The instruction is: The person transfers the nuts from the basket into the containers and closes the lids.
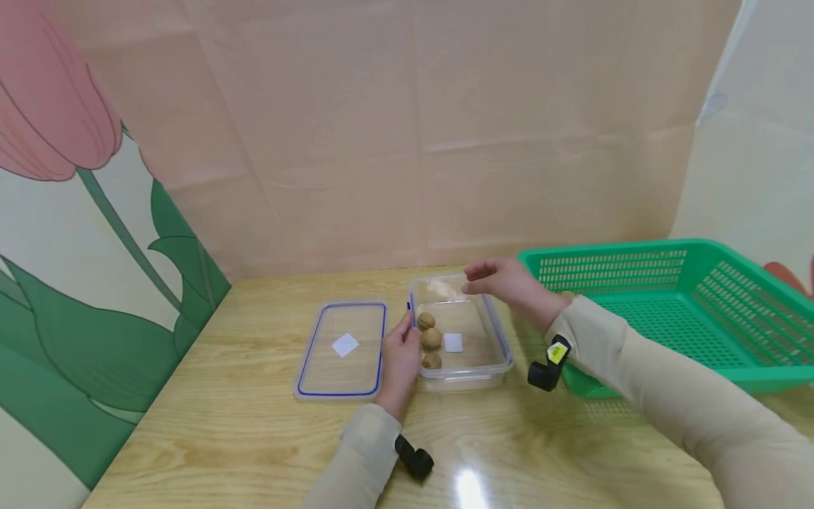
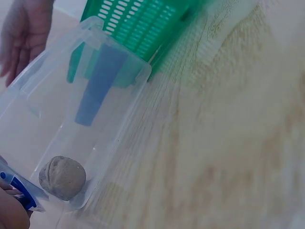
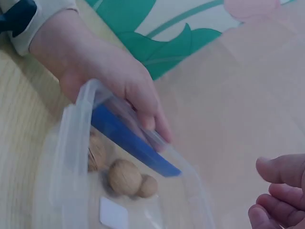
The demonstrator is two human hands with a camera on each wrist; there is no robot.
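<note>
Along the left side of a clear plastic food container, my left hand grips the wall by its blue-edged flap. Inside, several walnuts lie in a row against that left wall, beside a small white square. My right hand is raised over the container's far right corner, fingers loosely bent and holding nothing. In the right wrist view its fingertips are apart. One walnut shows through the wall in the left wrist view.
A clear lid with a blue seal and a white square lies left of the container. To the right stands a large green basket, with a brown round thing partly hidden behind my right wrist. A papered wall rises behind the table.
</note>
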